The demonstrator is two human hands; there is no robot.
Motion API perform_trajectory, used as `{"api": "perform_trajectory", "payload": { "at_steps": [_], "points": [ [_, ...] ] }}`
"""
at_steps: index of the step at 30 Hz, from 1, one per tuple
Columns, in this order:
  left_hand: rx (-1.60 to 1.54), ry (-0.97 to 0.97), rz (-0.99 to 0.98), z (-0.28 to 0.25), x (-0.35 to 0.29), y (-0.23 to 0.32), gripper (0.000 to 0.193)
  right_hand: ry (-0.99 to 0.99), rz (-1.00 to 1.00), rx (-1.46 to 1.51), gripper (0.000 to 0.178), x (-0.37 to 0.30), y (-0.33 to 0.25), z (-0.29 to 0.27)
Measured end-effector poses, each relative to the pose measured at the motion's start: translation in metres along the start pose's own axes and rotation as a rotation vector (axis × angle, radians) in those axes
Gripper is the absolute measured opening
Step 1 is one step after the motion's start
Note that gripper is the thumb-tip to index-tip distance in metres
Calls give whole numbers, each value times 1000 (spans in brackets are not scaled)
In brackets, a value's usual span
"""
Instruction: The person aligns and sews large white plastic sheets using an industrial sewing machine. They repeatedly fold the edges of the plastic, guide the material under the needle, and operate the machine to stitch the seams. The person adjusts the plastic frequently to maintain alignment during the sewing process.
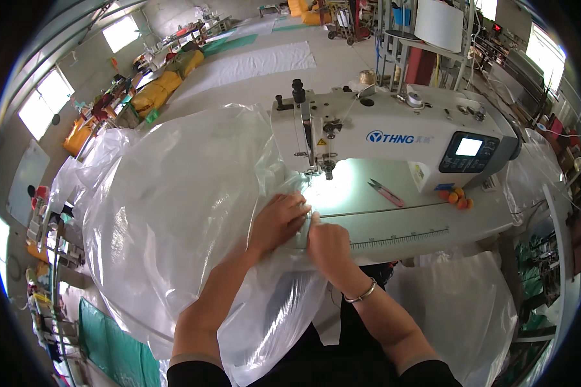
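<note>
A large, clear plastic sheet [168, 187] spreads over the left of a white sewing machine [361, 122] and hangs down in front. Just before the lit needle area, my left hand [279, 222] presses on the sheet's right edge, its fingers bent and gathered on the film. Beside it, slightly nearer to me, my right hand [331, 244] is closed in a pinch at the same edge, its index finger toward the needle. The thumbs are mostly hidden. Pink-handled thread snips [387, 193] lie on the machine bed to the right, apart from both hands.
Small orange and yellow fruits [457, 197] sit under the machine's right end. A ruler scale [400, 238] runs along the bed's front. A large white thread cone [438, 26] stands behind. More clear plastic [461, 303] hangs at the right. Yellow bundles [158, 90] lie at the far left.
</note>
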State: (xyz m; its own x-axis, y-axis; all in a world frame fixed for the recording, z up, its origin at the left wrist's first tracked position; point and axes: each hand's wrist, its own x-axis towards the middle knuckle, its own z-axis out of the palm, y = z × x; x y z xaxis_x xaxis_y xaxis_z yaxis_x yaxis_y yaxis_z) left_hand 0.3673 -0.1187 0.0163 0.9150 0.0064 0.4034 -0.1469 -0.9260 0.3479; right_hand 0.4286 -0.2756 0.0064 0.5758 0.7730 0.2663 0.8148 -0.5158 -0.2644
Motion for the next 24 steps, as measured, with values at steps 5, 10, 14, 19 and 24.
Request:
{"api": "perform_trajectory", "payload": {
  "at_steps": [5, 10, 14, 19, 24],
  "points": [
    [-28, 33, 15, 13, 13, -33, 25, 24, 11, -29, 26, 26, 6, 8],
    [-38, 10, 1, 16, 28, -59, 22, 26, 6, -54, 20, 44, 14, 23],
    [-74, 2, -52, 7, 34, -58, 19, -44, 62, -10, 21, 48, 13, 20],
    [80, -52, -84, -6, 43, -15, 21, -10, 30, 221, 19, 34, 24, 8],
    [223, -96, 11, 18, 23, 9, 28, 244, -16, 482, 20, 41, 62, 1]
  ]
}}
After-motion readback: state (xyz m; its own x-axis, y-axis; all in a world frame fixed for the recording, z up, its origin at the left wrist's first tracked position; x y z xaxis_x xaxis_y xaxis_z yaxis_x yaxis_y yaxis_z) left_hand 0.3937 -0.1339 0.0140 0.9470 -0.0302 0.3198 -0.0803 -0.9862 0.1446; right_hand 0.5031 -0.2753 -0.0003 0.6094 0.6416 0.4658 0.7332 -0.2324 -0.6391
